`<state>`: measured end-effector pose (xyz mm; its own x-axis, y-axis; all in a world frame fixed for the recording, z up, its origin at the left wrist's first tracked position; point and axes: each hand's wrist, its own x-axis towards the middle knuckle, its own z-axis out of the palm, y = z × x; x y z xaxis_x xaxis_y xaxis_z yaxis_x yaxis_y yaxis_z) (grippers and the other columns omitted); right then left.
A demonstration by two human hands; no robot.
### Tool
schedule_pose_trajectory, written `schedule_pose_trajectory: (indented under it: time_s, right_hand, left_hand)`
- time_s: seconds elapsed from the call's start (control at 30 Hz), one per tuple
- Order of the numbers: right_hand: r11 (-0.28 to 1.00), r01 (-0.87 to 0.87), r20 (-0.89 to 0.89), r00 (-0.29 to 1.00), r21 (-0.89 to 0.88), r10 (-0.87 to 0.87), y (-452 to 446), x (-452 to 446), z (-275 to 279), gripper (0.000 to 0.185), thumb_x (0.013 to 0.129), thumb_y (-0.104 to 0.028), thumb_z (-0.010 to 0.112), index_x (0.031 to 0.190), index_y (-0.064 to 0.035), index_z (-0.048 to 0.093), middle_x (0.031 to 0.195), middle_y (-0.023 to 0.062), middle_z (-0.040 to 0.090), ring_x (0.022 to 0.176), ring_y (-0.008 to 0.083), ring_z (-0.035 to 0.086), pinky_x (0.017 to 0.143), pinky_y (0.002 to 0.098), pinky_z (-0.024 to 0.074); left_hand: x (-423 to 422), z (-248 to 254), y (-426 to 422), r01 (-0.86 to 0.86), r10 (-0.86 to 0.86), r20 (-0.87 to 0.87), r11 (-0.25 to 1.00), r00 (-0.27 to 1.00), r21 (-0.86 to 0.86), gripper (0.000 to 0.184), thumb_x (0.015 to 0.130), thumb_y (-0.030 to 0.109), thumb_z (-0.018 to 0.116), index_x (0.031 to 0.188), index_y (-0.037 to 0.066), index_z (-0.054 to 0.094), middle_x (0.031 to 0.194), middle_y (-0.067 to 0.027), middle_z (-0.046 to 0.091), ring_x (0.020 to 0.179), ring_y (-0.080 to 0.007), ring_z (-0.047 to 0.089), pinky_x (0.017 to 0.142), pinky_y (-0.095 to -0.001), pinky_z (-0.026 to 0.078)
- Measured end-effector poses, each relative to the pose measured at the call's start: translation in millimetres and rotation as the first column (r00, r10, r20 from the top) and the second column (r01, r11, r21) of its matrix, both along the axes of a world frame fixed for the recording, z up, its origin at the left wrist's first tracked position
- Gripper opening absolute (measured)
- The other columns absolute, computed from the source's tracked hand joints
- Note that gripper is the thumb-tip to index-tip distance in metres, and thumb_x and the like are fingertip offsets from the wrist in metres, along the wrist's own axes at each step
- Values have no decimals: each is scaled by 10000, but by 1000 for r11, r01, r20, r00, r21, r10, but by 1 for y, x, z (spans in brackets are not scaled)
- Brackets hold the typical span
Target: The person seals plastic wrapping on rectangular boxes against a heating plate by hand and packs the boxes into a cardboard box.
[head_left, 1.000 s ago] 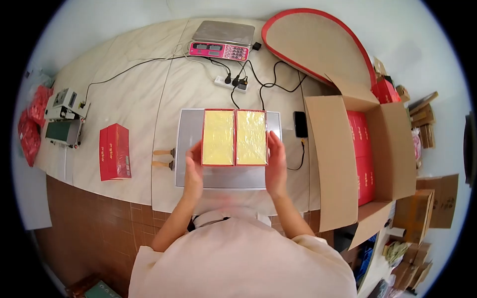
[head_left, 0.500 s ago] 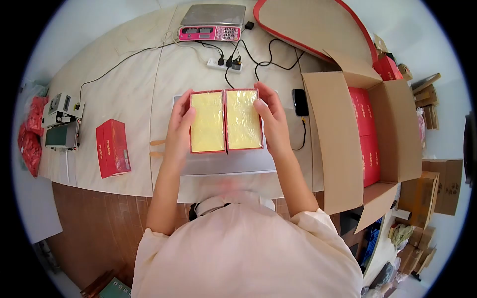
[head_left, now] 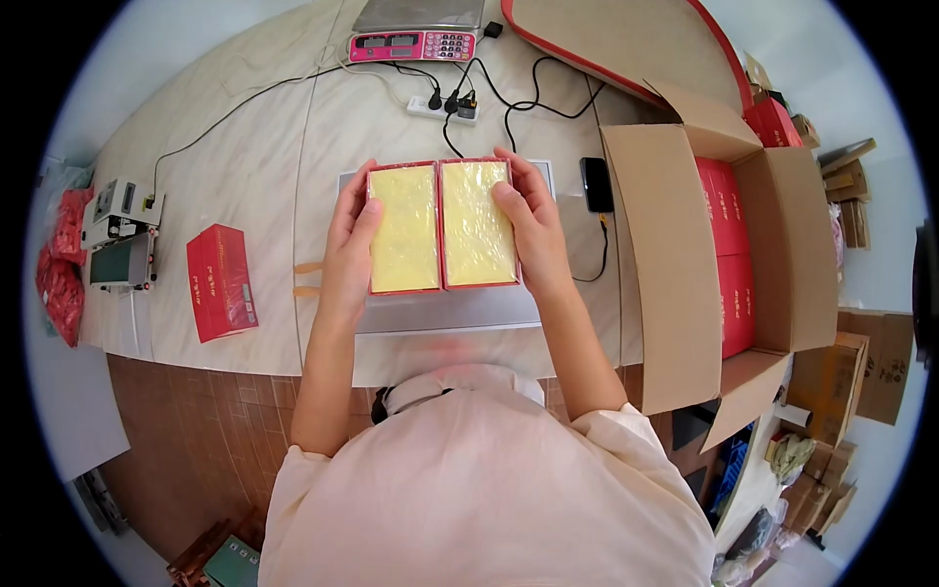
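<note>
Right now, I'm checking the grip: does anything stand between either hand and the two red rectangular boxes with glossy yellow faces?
Nothing visible does: the left hand touches the left box, the right hand the right box.

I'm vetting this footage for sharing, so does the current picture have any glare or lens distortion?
Head view: white glints streak the shiny yellow-faced packs; head view: strong wide-angle distortion, with the table bowing along its far edge and black filling the frame's corners.
</note>
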<state>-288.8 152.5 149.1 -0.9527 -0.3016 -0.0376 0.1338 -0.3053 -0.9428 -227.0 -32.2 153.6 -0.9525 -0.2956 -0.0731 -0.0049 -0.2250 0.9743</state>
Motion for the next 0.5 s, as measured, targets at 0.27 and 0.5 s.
schedule_pose_trajectory:
  time_s: [0.27,0.5]
  right_hand:
    - [998,-6,6,1000,-68,6,-2,-1,-6,435,937,-164,512,1335,-19,412,1214,54,512,1095,108,491,942,247,392]
    - [997,-9,19,1000,-83,10,-2,-2,-4,420,939,-149,509,1326,-14,415,1232,58,502,1099,112,491,941,247,398]
  left_hand:
    - [1,-1,1,-3,3,-17,1000,1000,13,457,967,167,465,1396,41,372,1366,-76,436,1254,-151,406,1038,-272,313]
    - [-1,-1,1,-14,14,-16,1000,1000,1,449,967,159,458,1394,46,377,1348,-72,447,1241,-143,415,1033,-271,318]
